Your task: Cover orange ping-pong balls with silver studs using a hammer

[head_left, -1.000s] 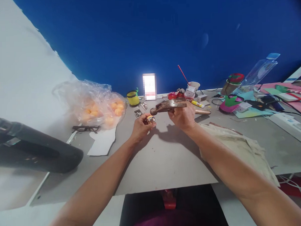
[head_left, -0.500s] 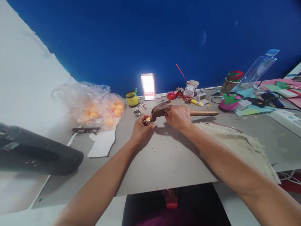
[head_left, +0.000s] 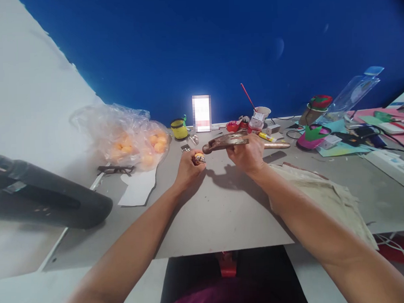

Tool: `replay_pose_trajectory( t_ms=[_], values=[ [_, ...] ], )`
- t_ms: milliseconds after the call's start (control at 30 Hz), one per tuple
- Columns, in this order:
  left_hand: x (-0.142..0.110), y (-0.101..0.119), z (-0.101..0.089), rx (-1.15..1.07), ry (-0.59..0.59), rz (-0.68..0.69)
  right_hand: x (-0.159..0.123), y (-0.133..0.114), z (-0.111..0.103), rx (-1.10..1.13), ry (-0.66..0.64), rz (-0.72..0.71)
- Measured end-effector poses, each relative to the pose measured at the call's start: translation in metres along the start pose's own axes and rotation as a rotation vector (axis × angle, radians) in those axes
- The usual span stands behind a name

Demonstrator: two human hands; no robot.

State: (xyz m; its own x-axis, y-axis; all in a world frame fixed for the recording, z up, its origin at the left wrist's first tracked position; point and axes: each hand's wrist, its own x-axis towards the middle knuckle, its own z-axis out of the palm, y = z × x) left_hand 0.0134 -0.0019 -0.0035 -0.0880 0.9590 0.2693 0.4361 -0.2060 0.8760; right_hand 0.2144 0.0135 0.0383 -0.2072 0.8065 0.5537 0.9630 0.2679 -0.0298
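Both hands, left [head_left: 191, 167] and right [head_left: 248, 154], are showing bare, same for the left forearm [head_left: 145, 233] and right forearm [head_left: 310, 223], each narrowing toward the wrist. Person is wearing a purple top [head_left: 213, 296], curving in at bottom edge. Black legwear [head_left: 181, 278] is covering the thighs, detail getting lost in shadow. Red piece [head_left: 228, 271] is showing between them; can't tell if worn.

Ball [head_left: 199, 156] orange, silver-studded; hammer head [head_left: 225, 142] mottled brown; tabletop [head_left: 211, 222] grey; back wall [head_left: 185, 46] deep blue.
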Motion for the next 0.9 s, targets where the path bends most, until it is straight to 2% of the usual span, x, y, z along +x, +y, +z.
replay_pose_trajectory(
  t_ms=[67, 167, 367, 533, 733, 900],
  values=[
    [-0.001, 0.002, 0.0, 0.025, -0.04, 0.019, 0.0, -0.001, 0.001, 0.001, 0.009, 0.01],
    [-0.003, 0.004, 0.0, -0.058, -0.109, -0.013, -0.001, -0.003, 0.003, 0.024, -0.037, -0.025],
    [-0.004, 0.007, -0.001, -0.137, -0.121, -0.047, 0.001, -0.003, -0.002, 0.026, -0.021, 0.045],
    [-0.004, 0.009, -0.001, -0.106, -0.11, -0.025, 0.0, -0.007, -0.006, 0.035, -0.183, 0.0],
    [-0.003, 0.003, -0.002, -0.02, -0.079, 0.005, 0.002, -0.004, -0.009, 0.008, -0.114, 0.066],
    [0.0, 0.002, -0.002, 0.078, -0.07, 0.051, 0.0, -0.008, -0.008, 0.025, -0.194, -0.021]
  ],
)
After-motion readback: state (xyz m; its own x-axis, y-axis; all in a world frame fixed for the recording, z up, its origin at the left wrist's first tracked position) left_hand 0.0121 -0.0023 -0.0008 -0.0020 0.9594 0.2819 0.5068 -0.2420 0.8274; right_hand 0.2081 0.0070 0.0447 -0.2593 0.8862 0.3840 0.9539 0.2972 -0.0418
